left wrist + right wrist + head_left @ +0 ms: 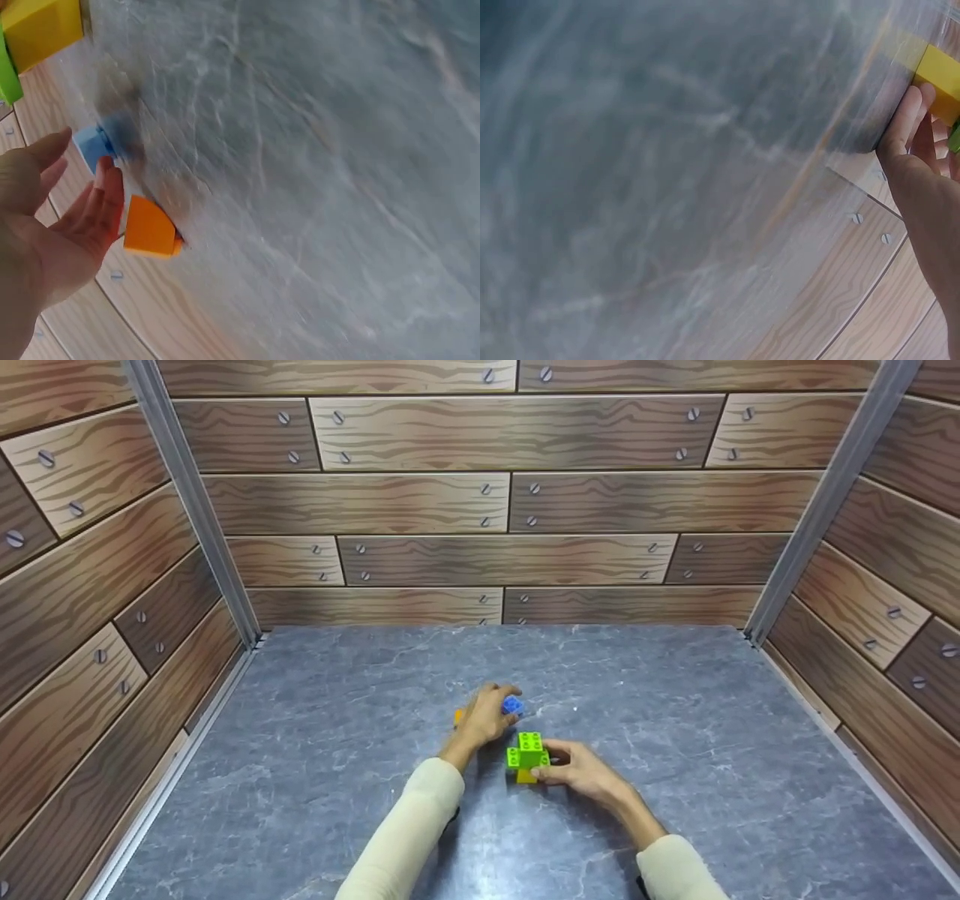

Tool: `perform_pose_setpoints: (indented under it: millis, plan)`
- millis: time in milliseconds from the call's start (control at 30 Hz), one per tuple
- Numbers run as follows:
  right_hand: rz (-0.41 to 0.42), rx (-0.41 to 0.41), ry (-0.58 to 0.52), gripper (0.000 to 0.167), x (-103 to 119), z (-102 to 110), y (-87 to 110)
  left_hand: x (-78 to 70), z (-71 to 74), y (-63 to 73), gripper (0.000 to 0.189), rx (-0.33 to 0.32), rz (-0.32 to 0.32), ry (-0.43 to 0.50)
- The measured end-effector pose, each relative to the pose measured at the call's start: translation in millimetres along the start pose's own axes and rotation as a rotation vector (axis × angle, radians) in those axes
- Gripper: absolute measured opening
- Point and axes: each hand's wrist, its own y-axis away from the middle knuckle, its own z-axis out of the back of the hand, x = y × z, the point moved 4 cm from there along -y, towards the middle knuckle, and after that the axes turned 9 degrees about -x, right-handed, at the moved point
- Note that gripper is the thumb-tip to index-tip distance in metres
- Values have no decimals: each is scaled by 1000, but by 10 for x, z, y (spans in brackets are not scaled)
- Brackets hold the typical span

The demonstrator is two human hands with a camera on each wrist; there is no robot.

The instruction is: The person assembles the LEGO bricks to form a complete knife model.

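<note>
On the grey table stands a toy-brick build (530,750), lime-green studded bricks over a yellow base brick (939,81). My right hand (589,772) holds it low on its right side, thumb at the front and fingers behind. Farther back, my left hand (486,718) reaches around a small blue brick (512,705). The left wrist view has the blue brick (94,147) just beyond the spread thumb and fingertips (109,166). An orange brick (151,227), rounded on one side, lies beside the left hand; in the head view the hand mostly covers it.
Wood-patterned panels (510,502) wall in the table (637,682) at the back and both sides. Metal posts (810,510) run up the back corners. The two forearms come in from the front edge.
</note>
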Motion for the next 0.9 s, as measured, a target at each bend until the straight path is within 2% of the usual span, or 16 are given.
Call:
perform_pose_setpoints:
  millis: [200, 400, 567, 767, 900]
  plan:
    - [0, 2, 8, 53, -31, -24, 3, 11, -68, 20, 42, 28, 78, -61]
    - [-7, -12, -6, 52, -11, 1, -10, -42, -110, -29, 42, 39, 64, -138]
    - [-5, -3, 8, 52, -13, -32, -5, -27, -140, -27, 36, 61, 92, -170]
    - [-6, -11, 9, 53, -2, -14, -1, -36, -99, -12, 30, 34, 71, -165]
    - [0, -8, 12, 53, 3, 14, -3, -52, -21, 11, 27, -8, 58, -98]
